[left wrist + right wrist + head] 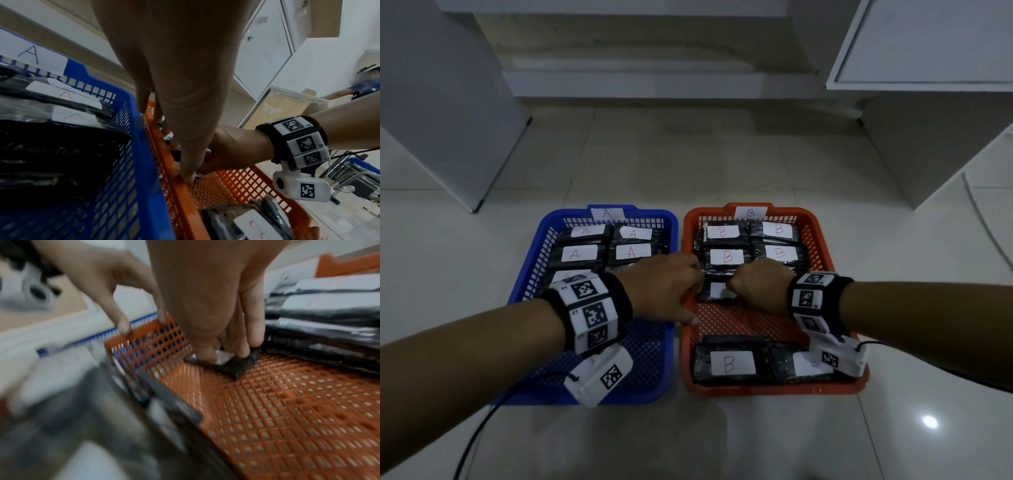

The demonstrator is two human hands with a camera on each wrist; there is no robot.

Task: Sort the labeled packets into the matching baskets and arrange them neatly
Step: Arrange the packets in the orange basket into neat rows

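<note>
Head view shows two mesh baskets side by side on a tiled floor: the blue basket tagged A on the left, the orange basket tagged B on the right. Black packets lie flat in rows, labels up, long axes running left to right. The left hand reaches across the orange rim; the right hand meets it over one black packet mid-basket. Right wrist view shows the right hand's fingers curled down, pinching that packet; the left hand's fingers touch the rim.
</note>
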